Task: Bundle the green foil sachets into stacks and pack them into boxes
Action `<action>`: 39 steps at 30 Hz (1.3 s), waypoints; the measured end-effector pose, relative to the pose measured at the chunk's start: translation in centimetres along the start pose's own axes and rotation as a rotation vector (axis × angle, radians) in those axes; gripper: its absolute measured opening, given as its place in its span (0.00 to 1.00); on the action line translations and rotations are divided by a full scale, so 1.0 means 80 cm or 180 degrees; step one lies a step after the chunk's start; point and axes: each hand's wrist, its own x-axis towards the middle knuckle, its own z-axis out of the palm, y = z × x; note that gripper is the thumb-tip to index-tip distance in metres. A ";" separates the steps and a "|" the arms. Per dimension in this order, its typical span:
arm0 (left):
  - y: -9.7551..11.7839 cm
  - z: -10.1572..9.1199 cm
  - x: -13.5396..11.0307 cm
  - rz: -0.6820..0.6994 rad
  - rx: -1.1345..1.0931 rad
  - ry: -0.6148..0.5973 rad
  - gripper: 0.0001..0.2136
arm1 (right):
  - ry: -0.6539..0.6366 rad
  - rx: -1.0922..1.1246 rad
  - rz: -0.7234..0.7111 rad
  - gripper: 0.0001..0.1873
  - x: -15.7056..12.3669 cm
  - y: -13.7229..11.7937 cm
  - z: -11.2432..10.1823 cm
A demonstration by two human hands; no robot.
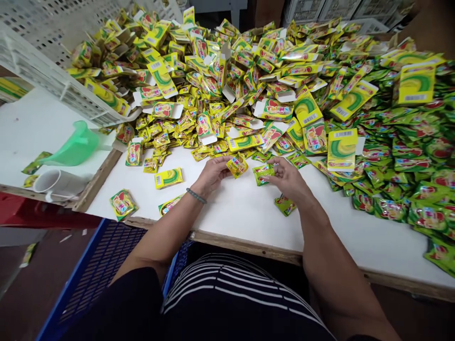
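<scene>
Between its thumb and fingers my left hand (212, 174) pinches a yellow sachet (237, 166) over the white tabletop. To its right, my right hand (287, 176) has its fingers closed on a green sachet (263, 174). Another green sachet (285, 204) lies on the table just below the right hand. Left of my left wrist rest a closed yellow box (168, 178) and a green-and-yellow box (123, 204). Beyond both hands spreads a heap of small cartons (213, 71), several with flaps up, with loose yellow sachets (185, 118) in front of it.
Green sachets (423, 161) are piled along the right side. A white plastic crate (67, 94) lies tipped at the left. Near it are a green plastic scoop (74, 144) and a white mug (59, 183). A blue basket (95, 270) sits below the table's wooden edge (245, 244).
</scene>
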 end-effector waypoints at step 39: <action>0.035 0.048 0.039 0.2020 0.4045 0.0132 0.16 | 0.1022 0.0772 0.0368 0.25 -0.002 -0.015 0.034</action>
